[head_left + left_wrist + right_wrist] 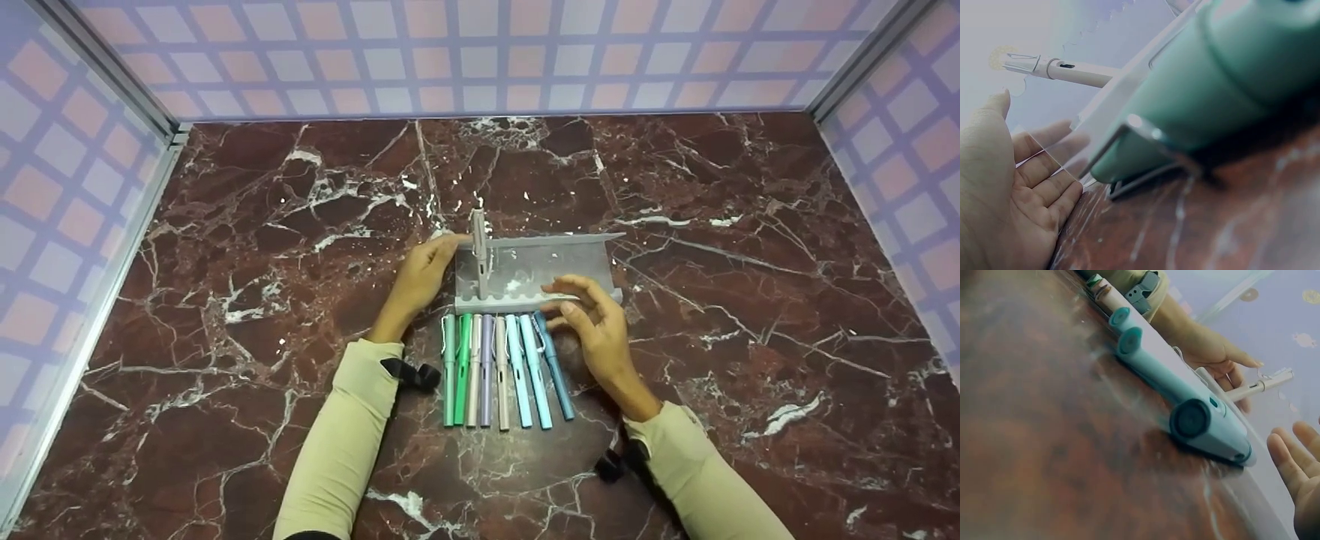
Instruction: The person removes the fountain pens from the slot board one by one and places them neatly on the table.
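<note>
A clear plastic pen stand (540,262) with a scalloped front edge stands on the table. One pale beige pen (481,259) rests in it near the left end, cap upward. My left hand (421,279) is at the stand's left end, its fingers extended behind the clear side panel in the left wrist view. Over the stand's front right part hovers my right hand (598,324), fingers loosely bent and holding nothing. Capped pens lie in a row before the stand: mint (449,375), green (463,367), purple (487,375), light blue (533,375), dark blue (556,371) and others.
The table (750,337) has a dark red marbled surface with white veins. Checkered panels (480,60) enclose it at the back and both sides. Black wrist camera mounts (427,376) stick out near the pen row.
</note>
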`<state>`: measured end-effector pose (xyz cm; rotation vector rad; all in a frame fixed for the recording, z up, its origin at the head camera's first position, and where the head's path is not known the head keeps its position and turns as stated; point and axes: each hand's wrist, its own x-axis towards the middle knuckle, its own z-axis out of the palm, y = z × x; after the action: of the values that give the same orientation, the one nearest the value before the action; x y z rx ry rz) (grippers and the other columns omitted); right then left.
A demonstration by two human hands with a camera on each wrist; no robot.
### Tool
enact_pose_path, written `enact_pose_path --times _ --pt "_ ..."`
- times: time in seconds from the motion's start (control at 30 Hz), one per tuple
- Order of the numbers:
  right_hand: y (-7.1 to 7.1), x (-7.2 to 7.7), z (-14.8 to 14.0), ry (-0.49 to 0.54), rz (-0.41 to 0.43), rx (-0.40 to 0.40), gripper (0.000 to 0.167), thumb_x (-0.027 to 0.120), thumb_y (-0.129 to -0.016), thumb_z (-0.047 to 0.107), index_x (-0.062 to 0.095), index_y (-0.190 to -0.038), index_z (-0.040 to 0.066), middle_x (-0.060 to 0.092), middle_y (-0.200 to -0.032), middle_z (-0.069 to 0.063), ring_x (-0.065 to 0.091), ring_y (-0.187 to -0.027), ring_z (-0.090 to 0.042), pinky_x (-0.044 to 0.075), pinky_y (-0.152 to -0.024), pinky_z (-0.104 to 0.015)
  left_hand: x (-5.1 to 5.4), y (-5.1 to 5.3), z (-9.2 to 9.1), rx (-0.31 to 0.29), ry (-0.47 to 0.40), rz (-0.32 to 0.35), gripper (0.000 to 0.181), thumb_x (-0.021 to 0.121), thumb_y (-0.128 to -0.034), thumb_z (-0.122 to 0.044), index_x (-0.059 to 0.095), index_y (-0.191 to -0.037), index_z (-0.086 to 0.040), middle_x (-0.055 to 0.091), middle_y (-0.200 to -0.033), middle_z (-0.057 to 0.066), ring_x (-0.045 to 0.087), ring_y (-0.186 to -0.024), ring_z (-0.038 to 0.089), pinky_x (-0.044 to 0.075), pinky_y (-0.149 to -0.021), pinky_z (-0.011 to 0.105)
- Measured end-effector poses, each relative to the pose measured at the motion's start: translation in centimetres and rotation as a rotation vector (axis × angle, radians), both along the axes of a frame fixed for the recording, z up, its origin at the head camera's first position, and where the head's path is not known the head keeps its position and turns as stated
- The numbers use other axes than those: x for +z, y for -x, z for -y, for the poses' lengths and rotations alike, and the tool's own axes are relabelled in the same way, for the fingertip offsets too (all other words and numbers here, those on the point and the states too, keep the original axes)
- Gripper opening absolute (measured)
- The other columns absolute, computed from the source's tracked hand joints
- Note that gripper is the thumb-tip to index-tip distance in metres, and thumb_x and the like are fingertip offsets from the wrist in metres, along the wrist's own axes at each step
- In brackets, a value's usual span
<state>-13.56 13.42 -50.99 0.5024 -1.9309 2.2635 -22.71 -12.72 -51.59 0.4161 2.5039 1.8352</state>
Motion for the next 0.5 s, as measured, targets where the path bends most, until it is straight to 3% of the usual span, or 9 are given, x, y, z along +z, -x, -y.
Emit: enact_pose_path --times 0.2,0.37,0.5 --pt "1.0 0.7 1.8 0.075 0.077 0.027 0.04 0.052 -0.096 0.004 0.048 -0.131 -0.015 0.061 -0.126 -0.03 0.069 -0.106 -0.034 0.057 -0.089 -0.049 0.0 -0.1 0.0 -0.005 -0.025 -0.001 0.034 0.042 -0.1084 -0.015 0.066 -0.126 0.001 0.065 -0.13 0.019 0.058 -0.125 0.034 0.039 -0.113 0.045" --pt "1.8 1.4 3.3 0.125 0.13 0.059 0.041 0.052 -0.097 0.007 0.048 -0.132 -0.014 0.055 -0.131 -0.035 0.062 -0.116 -0.044 0.051 -0.099 -0.056 -0.1 0.0 -0.1 0.002 -0.017 -0.023 0.033 0.043 -0.1079 -0.014 0.067 -0.124 0.001 0.067 -0.127 0.018 0.061 -0.122 0.031 0.042 -0.11 0.041" --pt "2.2 2.0 4.2 0.152 0.189 0.061 0.041 0.05 -0.098 0.009 0.048 -0.133 -0.012 0.051 -0.135 -0.035 0.058 -0.121 -0.045 0.048 -0.103 -0.056 -0.2 0.0 -0.1 0.001 -0.02 -0.033 0.034 0.043 -0.1082 -0.017 0.069 -0.123 -0.001 0.069 -0.125 0.016 0.062 -0.119 0.029 0.044 -0.108 0.04"
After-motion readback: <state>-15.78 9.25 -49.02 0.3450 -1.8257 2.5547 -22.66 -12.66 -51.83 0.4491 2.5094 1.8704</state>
